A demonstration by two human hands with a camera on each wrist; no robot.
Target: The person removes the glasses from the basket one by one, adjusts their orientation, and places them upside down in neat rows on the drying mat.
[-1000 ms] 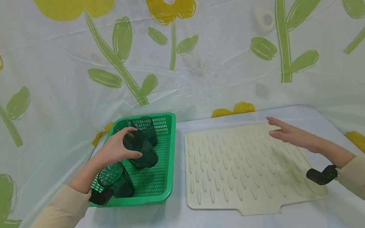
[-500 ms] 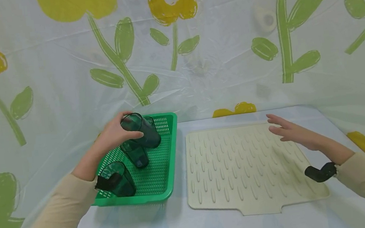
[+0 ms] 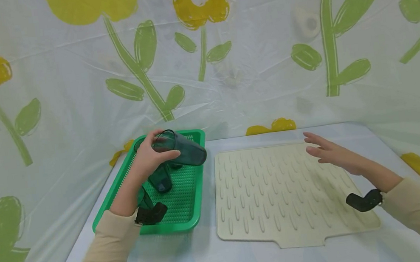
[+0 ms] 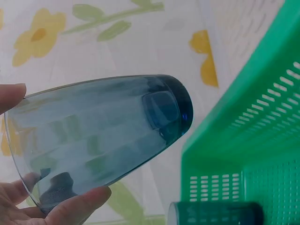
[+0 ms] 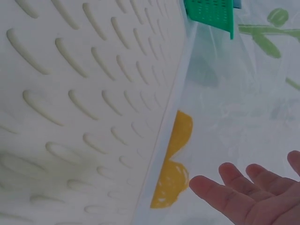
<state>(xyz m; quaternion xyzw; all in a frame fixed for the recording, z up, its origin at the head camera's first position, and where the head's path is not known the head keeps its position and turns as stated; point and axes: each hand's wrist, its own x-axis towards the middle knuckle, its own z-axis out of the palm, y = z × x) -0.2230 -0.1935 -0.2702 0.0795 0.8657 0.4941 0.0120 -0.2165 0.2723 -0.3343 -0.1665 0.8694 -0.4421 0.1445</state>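
Observation:
My left hand (image 3: 149, 158) grips a dark tinted drinking glass (image 3: 190, 150) near its rim, thumb on one side and fingers on the other. The glass is tilted, its thick base pointing right, above the far right side of the green plastic basket (image 3: 194, 223). In the left wrist view the see-through glass (image 4: 103, 136) stands out beside the basket wall. Other glasses (image 3: 160, 179) are in the basket, partly hidden by my left hand and arm. My right hand (image 3: 333, 155) hovers over the right part of the beige ridged mat (image 3: 266, 193), fingers extended, holding nothing.
The mat lies flat on the white table (image 3: 215, 258), right of the basket, its short tab toward me. A flower-printed plastic sheet (image 3: 251, 84) hangs behind the table and along its sides.
My left hand has lifted the glass from among the others and carried it up and to the right, tipping it closer to horizontal. My right hand stays almost where it was.

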